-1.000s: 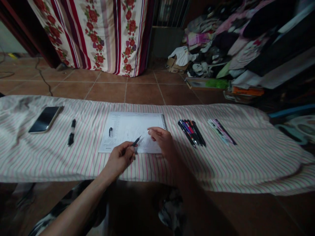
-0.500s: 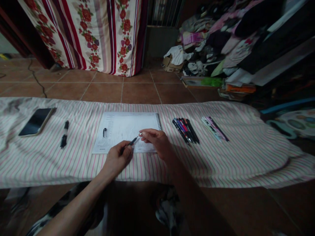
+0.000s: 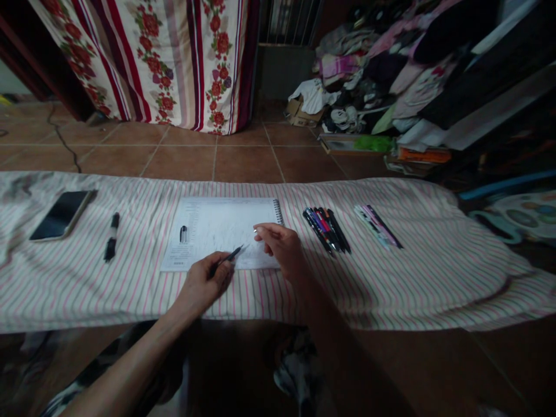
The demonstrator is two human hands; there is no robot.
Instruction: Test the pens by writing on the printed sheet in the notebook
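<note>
My left hand (image 3: 207, 277) is closed around a dark pen (image 3: 234, 253), whose thin front end points up and to the right over the spiral notebook (image 3: 221, 217). Pinched between the thumb and fingertips of my right hand (image 3: 280, 246) is a small silvery piece (image 3: 255, 230), possibly the pen's tip; it is too small to be sure. A gap separates it from the pen. On the notebook's left side lies a black-and-clear pen cap (image 3: 183, 234). Both hands hover over the notebook's lower part.
A bundle of dark pens (image 3: 328, 230) lies right of the notebook, with lighter pens (image 3: 377, 226) beyond. To the left are a black pen (image 3: 112, 237) and a phone (image 3: 63, 215). Everything rests on a striped cloth (image 3: 412, 278). Clothes (image 3: 347, 69) are heaped behind.
My right hand has drawn away from the pen's front end, up and to the right, with the small silvery piece. The left hand has barely moved and keeps the pen.
</note>
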